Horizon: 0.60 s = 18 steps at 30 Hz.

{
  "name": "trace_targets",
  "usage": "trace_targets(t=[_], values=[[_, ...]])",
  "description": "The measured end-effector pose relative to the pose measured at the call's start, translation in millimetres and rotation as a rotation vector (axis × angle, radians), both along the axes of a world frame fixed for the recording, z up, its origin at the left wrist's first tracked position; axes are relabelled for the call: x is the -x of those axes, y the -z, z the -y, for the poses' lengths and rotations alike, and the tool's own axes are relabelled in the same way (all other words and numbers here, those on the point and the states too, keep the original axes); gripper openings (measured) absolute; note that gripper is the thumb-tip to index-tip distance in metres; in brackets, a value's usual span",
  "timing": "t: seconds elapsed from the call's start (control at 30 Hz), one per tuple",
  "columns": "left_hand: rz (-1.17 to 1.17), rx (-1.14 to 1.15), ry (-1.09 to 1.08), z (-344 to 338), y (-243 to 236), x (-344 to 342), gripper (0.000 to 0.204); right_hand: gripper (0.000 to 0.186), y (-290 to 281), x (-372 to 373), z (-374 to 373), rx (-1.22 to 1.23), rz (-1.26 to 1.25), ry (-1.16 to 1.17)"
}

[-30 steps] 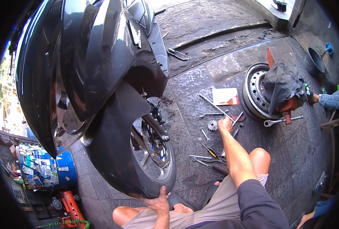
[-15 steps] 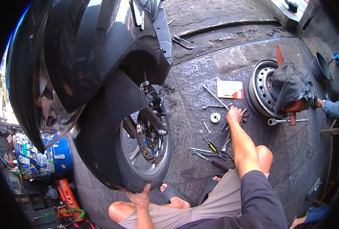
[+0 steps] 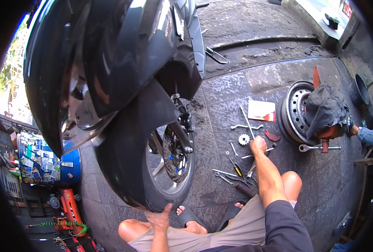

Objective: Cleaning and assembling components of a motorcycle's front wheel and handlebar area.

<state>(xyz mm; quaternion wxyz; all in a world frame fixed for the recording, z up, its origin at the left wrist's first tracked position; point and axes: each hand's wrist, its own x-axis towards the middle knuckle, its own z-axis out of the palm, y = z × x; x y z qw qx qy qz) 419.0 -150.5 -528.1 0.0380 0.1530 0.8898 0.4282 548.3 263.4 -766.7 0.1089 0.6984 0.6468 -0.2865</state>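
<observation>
My left hand [image 3: 159, 218] grips the lower front of the black front tyre [image 3: 144, 194] of a black scooter [image 3: 110, 50], beside a spoked rim with a brake disc [image 3: 173, 168]. My right hand [image 3: 258, 145], reaching over the paving, is closed on the lower end of a long metal tool [image 3: 245, 117]. Around it lie an offset wrench [image 3: 247, 127], a silver sprocket [image 3: 243, 139], a red flat piece [image 3: 272, 135], several small wrenches [image 3: 232, 149], a yellow-handled screwdriver [image 3: 238, 169], pliers and a red-and-white card [image 3: 261, 110].
A steel wheel rim [image 3: 291, 122] with a dark cloth [image 3: 327, 105] and red tool stands right, beside a large ratchet wrench [image 3: 304, 148]. Another person's jeans leg [image 3: 367, 136] is at far right. A blue drum [image 3: 71, 168] and red machine [image 3: 71, 210] stand left.
My right hand has shifted slightly along the tool among the wrenches. My left hand stays on the tyre. The view has shifted.
</observation>
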Motion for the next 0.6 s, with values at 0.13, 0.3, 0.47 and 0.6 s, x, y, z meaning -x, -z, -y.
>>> trace_targets(t=[0.13, 0.3, 0.47, 0.6], values=[[0.02, -0.146, -0.182, 5.1, 17.8, -47.5, 0.068, 0.045, -7.2, 1.3, 5.7, 0.026, -0.187, 0.067], [0.753, -0.038, 0.119, 13.4, 53.2, -107.1, 0.044, 0.032, -41.8, 27.1, 55.9, -0.197, -0.865, 0.242], [0.194, 0.125, 0.493, -90.4, 59.5, -55.0, 0.078, 0.011, -132.5, 54.2, 110.0, 0.241, -1.544, 0.441], [0.167, 0.019, 0.626, -117.0, 82.4, -42.4, 0.092, 0.008, -165.1, 62.0, 137.2, 0.293, -1.65, 0.377]])
